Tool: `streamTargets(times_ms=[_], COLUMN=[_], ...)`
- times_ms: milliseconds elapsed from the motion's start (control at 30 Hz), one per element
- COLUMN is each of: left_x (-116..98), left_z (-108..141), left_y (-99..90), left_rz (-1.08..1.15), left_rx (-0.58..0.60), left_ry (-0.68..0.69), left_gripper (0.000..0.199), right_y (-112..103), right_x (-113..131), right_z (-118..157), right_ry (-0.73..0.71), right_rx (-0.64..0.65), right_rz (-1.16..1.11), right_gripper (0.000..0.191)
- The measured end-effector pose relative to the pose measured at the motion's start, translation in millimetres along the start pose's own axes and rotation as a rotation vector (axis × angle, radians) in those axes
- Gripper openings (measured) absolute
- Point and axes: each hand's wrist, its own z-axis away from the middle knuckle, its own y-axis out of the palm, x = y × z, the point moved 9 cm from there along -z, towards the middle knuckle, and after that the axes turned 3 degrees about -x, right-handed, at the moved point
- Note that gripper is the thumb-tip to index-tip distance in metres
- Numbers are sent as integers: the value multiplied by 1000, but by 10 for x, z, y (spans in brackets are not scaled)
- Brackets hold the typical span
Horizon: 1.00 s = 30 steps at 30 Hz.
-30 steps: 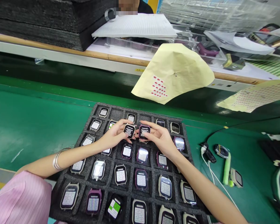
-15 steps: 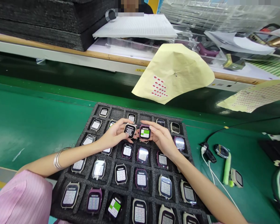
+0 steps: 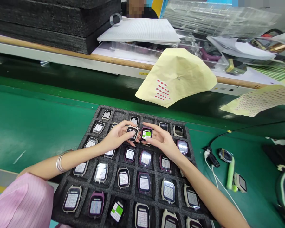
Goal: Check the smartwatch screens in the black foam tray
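Observation:
My left hand [image 3: 120, 135] grips a silver-framed smartwatch case [image 3: 132, 129] without straps, its thumb lying over the dark screen. Close beside it, my right hand [image 3: 160, 136] is closed on a purple smartwatch case [image 3: 146, 132] whose screen shows green and white blocks; the thumb lies on the lower part of that screen. Both watches are held above a black foam tray [image 3: 119, 116] divided into square pockets. Several watch cases sit in those pockets, among them a purple one [image 3: 96, 204] and a black one [image 3: 117, 211]. Most screens there show a white grid.
A green bench [image 3: 37, 126] lies under the tray. To the right are a cable with a black plug [image 3: 213, 159], a light green stick [image 3: 230, 174] and another watch [image 3: 240, 182]. Yellow paper [image 3: 180, 76] hangs from the shelf, which bears black foam blocks [image 3: 37, 28]. A person sits behind.
My right thumb has moved from the side of the purple watch onto its screen. My left thumb has shifted up over the silver watch's screen. The view has tilted slightly.

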Motion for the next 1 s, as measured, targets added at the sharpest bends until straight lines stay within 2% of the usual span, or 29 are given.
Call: streamTargets(times_ms=[100, 167, 233, 300, 400, 500, 600, 700, 767, 900, 1000], left_x=[-11, -20, -30, -37, -37, -40, -25, -3, 2, -23, -52], left_z=[2, -2, -6, -10, -11, -12, -16, -16, -8, 18, 24], left_y=[6, 0, -16, -35, -45, -54, -69, -63, -49, -39, -27], left_rz=[8, 12, 8, -7, -33, -60, -80, -102, -116, -157, -177], left_rx=[-4, -13, -31, -50, -64, -76, -90, -92, -92, -118, -130], left_ry=[-5, 2, 11, 17, 13, 18, 11, 0, -5, 0, 16], left_gripper=[34, 36, 42, 50, 53, 48, 46, 45, 44, 43, 42], right_y=[-7, -107, -273, -390, -363, -425, -690, -885, -949, -1001, -872], right_x=[-14, -22, 22, 140, 271, 340, 384, 308, 230, 190, 268], right_z=[-18, -91, -212, -339, -464, -449, -325, -185, -127, -69, -51], right_ry=[-4, -26, -97, -220, -372, -357, -229, -161, -160, -193, -231], right_rx=[47, 25, -57, -134, -67, -11, -159, -297, -366, -469, -409], right_rz=[54, 147, 389, 757, 1175, 1324, 1362, 1307, 1234, 1014, 840], right_gripper=[67, 66, 59, 52, 48, 37, 21, 16, 21, 35, 39])
